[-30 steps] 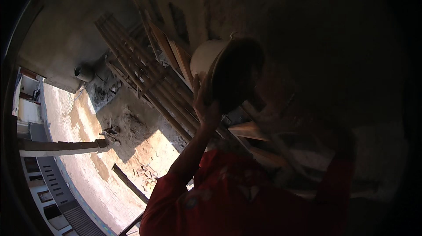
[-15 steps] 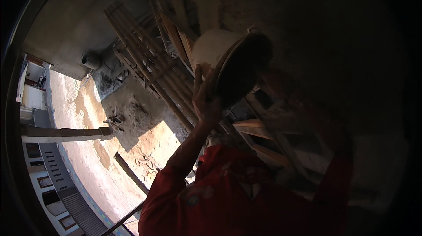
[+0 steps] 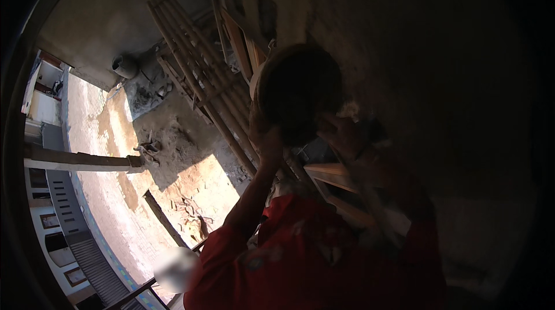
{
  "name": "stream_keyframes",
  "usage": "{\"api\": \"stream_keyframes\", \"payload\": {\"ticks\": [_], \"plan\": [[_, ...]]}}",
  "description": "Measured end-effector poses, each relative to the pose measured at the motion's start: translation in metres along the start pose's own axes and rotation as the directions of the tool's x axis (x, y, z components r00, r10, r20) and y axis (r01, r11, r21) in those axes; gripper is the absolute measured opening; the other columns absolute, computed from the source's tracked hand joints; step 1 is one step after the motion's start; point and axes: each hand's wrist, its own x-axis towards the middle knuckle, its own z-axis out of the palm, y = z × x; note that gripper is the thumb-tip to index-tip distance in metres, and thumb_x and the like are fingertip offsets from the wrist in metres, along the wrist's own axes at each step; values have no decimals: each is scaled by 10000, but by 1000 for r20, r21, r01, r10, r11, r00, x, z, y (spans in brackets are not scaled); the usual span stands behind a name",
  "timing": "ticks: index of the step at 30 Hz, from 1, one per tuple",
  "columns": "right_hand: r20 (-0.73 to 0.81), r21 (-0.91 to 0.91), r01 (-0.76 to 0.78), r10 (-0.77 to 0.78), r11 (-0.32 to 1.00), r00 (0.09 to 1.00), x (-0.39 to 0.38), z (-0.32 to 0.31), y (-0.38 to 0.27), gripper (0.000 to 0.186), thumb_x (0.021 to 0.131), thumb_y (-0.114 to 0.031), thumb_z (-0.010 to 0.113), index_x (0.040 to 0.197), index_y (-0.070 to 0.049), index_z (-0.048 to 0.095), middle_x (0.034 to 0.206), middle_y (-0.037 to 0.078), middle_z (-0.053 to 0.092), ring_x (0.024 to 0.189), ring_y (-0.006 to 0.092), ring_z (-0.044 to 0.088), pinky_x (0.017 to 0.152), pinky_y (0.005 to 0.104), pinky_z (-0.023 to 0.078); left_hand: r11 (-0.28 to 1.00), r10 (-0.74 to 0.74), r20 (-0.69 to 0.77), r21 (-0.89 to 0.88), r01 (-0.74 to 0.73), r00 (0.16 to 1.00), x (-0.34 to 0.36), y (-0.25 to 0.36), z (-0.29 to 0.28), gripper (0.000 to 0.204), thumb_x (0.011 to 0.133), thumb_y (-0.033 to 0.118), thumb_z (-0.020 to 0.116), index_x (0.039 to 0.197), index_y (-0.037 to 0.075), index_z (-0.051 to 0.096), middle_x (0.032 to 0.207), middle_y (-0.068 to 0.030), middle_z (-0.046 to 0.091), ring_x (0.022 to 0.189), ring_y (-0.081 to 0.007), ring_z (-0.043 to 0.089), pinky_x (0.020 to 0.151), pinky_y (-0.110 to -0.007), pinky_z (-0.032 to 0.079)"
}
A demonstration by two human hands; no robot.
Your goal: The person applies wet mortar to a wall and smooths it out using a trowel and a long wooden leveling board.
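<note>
A pale bucket is held up in front of me, its dark, shaded mouth turned mostly toward my view. What is inside it is lost in shadow. My left hand is closed on the lower left of its rim. At the lower right of the rim, my right hand has its fingers bent against the edge, dim but visible. Both of my arms come up from red sleeves.
Bamboo poles tied like a ladder lean beside the bucket, with wooden boards behind. Below are wooden pieces. A round container lies by the far wall. Rubble covers sunlit ground. A blurred pale patch shows at lower left.
The bucket has turned so its mouth faces me more, and it has shifted slightly left. My right hand has come clearer into sight at the rim. A blurred pale patch has appeared at lower left.
</note>
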Motion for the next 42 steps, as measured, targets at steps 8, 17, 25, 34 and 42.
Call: {"api": "stream_keyframes", "payload": {"ticks": [8,17,25,34,42], "plan": [[-57,-50,24,-27,998,998,35,-5,-2,495,771,-162,757,1213,-42,571,963,129,673,912,252,666,814,357,520,969,-238,-239,1,245,941,19,-21,-71,671,695,4,664,1343,-16,489,1212,-133,620,1092,-187,582,960,-306,447],[256,-5,-205,200,979,946,89,-39,-95,490,734,-127,768,1185,-74,584,906,84,669,840,177,649,739,334,510,983,-162,-379,22,184,911,9,-67,-170,574,736,-27,600,1304,-35,517,1217,-128,604,1103,-213,577,982,-332,432],[-203,-20,-357,346,934,916,148,-97,28,526,894,-256,650,1326,2,497,1157,130,607,996,188,609,813,354,522,982,-97,-422,105,155,901,-9,-96,-218,526,772,9,545,1296,-34,523,1222,-114,610,1107,-206,583,979,-326,440],[-290,-44,-246,223,968,931,53,-76,-21,454,873,-141,610,1293,-3,506,1189,147,581,1121,269,545,949,341,448,978,-204,-306,-93,184,930,3,-70,-167,604,716,-64,484,1319,-44,494,1199,-128,615,1100,-199,585,976,-298,439],[241,539,-510,458,670,856,-5,29,-50,303,871,-183,590,1123,-14,582,840,76,580,732,133,587,667,258,485,928,-330,-183,-241,283,926,14,-41,-101,597,706,-96,536,1294,-1,510,1179,-65,593,1075,-152,568,934,-281,464]]}}
